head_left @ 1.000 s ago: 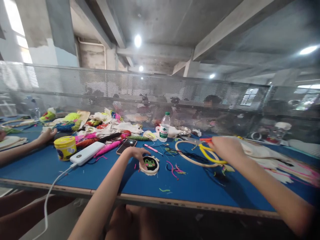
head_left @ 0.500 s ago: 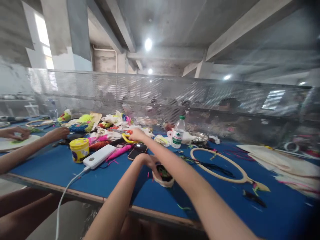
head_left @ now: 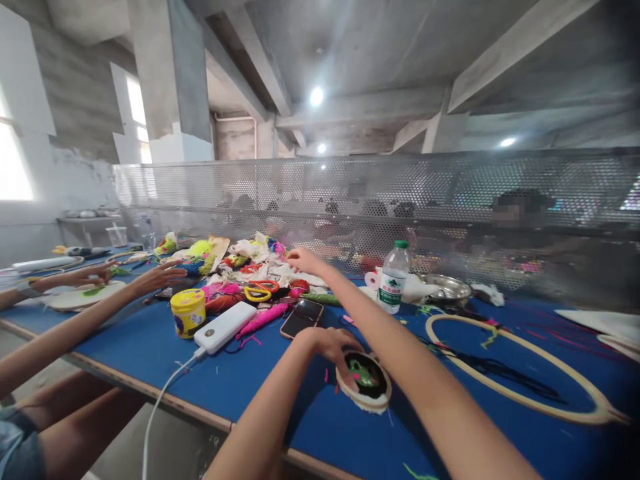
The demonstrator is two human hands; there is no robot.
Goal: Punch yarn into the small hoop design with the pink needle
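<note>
My left hand [head_left: 327, 343] rests on the blue table [head_left: 150, 353], its fingers curled over the near edge of a small embroidery hoop [head_left: 367, 385] with a green figure stitched on black cloth. My right arm stretches across to the far pile of white cloth and coloured yarn [head_left: 250, 257]. My right hand [head_left: 301, 259] lies there with fingers stretched out, holding nothing. Scissors with yellow and orange handles [head_left: 260, 291] lie on the pile, a little nearer than that hand.
A yellow tub [head_left: 187, 312], a white power bank [head_left: 225, 327] with its cable, a phone [head_left: 301, 318], a water bottle [head_left: 393, 277], a metal bowl [head_left: 445, 288] and a large wooden hoop [head_left: 515, 377] are on the table. Another person's hands [head_left: 155, 277] work at the left. A perforated metal screen [head_left: 350, 193] stands behind.
My right hand carried the scissors from the right across to the yarn pile, let them go there and moved farther back. The view swung left. My left hand stayed on the small hoop.
</note>
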